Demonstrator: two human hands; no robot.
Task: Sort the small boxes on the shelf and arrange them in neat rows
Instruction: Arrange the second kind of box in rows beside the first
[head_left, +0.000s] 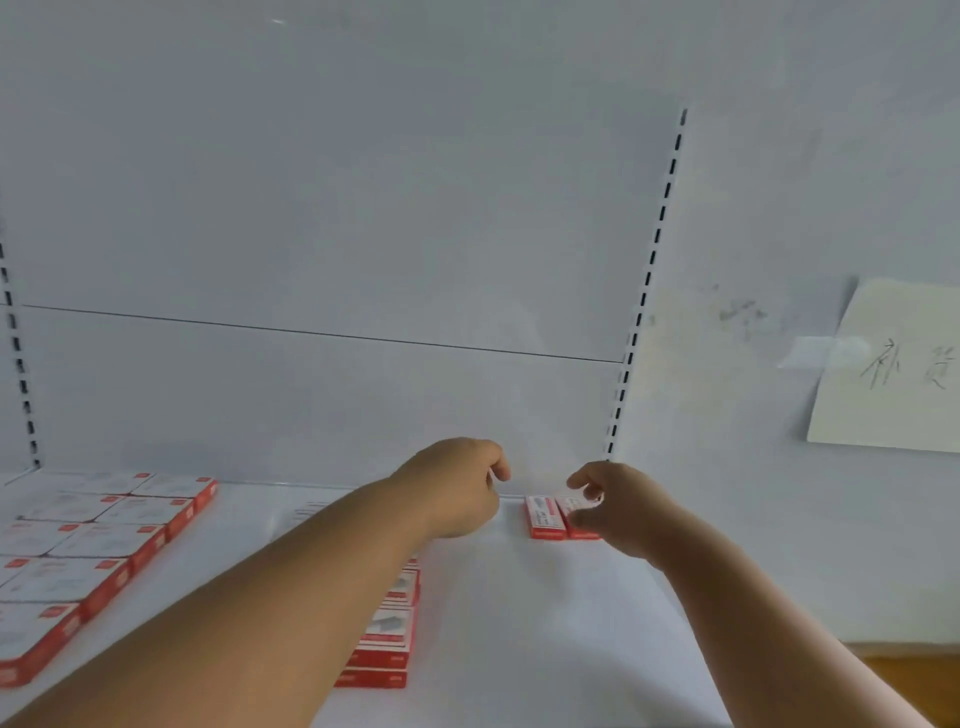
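**A:** What does the head camera show?

**B:** A white shelf (519, 623) seen from above, with two bare forearms reaching toward its back wall. At nine o'clock lies a grid of flat red-and-white boxes (98, 545), edge to edge in tidy rows, probably the part already sorted. At six o'clock a short column of smaller red boxes (387, 639) runs front to back, partly hidden under the left forearm.

**A:** And the hands?

**B:** The right hand (618, 514), at about three o'clock from centre, hovers over a pair of small boxes (550, 517) standing side by side against the back edge. Its fingers are loosely curled and spread, thumb low by the nearer box's front edge; whether it touches the box I cannot tell. It looks poised to nudge or square them, likely so a new row starts flush with the wall.

**A:** The left?

**B:** The left hand (457, 488) sits just left of that pair, fingers curled inward. A thin pale sliver shows at its fingertips, but it is too blurred to say whether it pinches anything.

**A:** Anything else?

**B:** A slotted upright (644, 291) climbs the wall at one o'clock, and a taped paper note (893, 374) with handwriting hangs at three o'clock.
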